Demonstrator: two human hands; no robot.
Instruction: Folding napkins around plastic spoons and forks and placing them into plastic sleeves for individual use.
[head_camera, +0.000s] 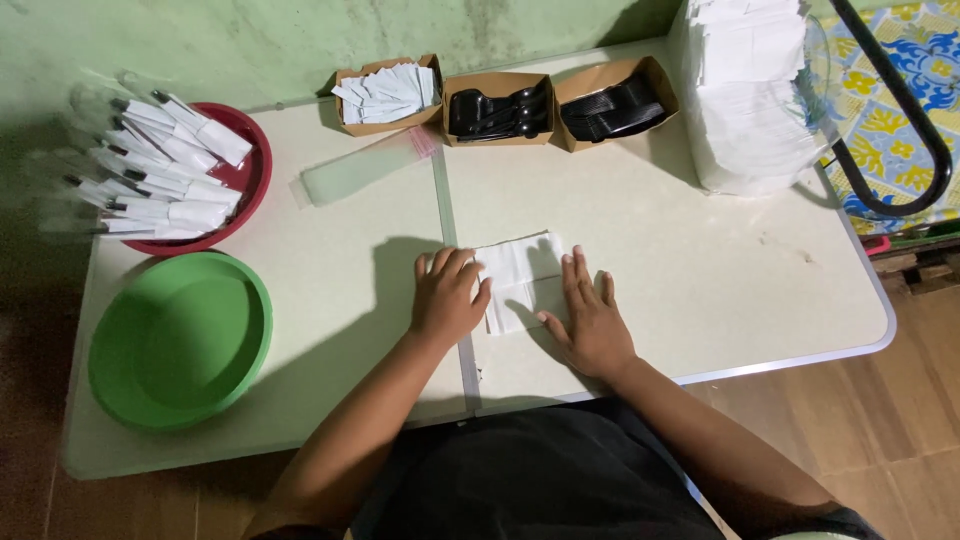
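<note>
Between the fingers of both hands lay a white paper napkin (520, 278), flat on the pale worktop (700, 270), square or nearly so, with fold lines faintly showing. The left hand (447, 296) rested palm down with its fingers spread, their tips touching the napkin's left edge. The right hand (592, 322) also lay open and flat, its fingers pressing the napkin's right side; neither hand gripped anything.

Beyond the fingertips, toward the wall, stood three brown cardboard trays in a row: one with small white paper packets (388, 92), one with black plastic spoons or forks (500, 110), and one with more black cutlery (612, 106); which utensil sat in which tray I could not tell. Just before the first tray lay a clear plastic sleeve (365, 168), apparently empty. Beyond and to the right of the right fingers rose a tall stack of white napkins (750, 90).

Well to the left of the left fingers sat a red bowl (250, 170) heaped with finished packs (160, 170), clear sleeves holding cutlery wrapped in white paper. Nearer the person was an empty green bowl (180, 340).

Judging from this, a good many packs were done, and the present one had hardly begun: napkin laid out, no cutlery on it, sleeve waiting. The large napkin stack suggested much remained.
</note>
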